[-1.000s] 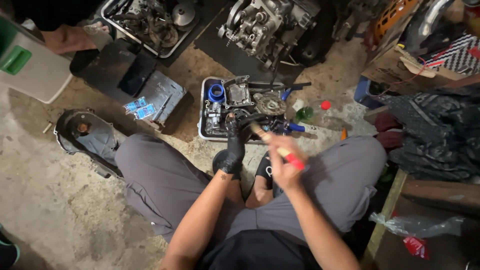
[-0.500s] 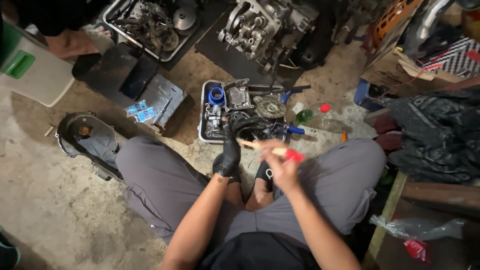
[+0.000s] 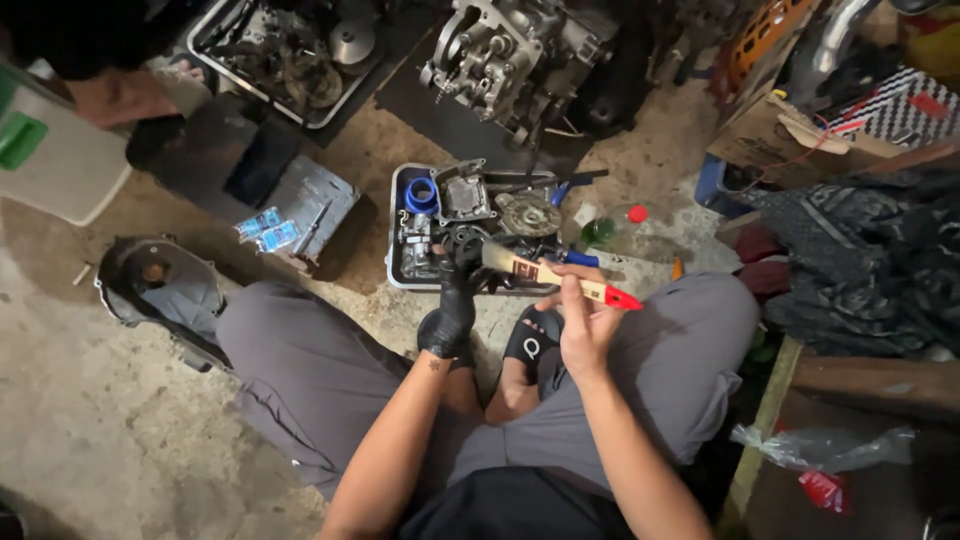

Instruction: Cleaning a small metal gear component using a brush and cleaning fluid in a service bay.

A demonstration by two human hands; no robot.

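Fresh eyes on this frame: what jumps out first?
Dead centre, the right hand holds a paintbrush with a wooden handle and red tip, its bristles toward a dark part gripped by the black-gloved left hand. Just beyond lies a metal tray crammed with greasy parts, including a blue ring. A bare engine block sits at the top on the dirt floor.

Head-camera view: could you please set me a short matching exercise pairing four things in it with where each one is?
Things:
1. paintbrush
2. blue ring
3. grey cover
4. engine block

Places:
A. in the tray, far left corner
B. on the floor beyond the tray
C. in the right hand
D. on the floor beside the person's left knee

Pairs: 1-C, 2-A, 3-D, 4-B
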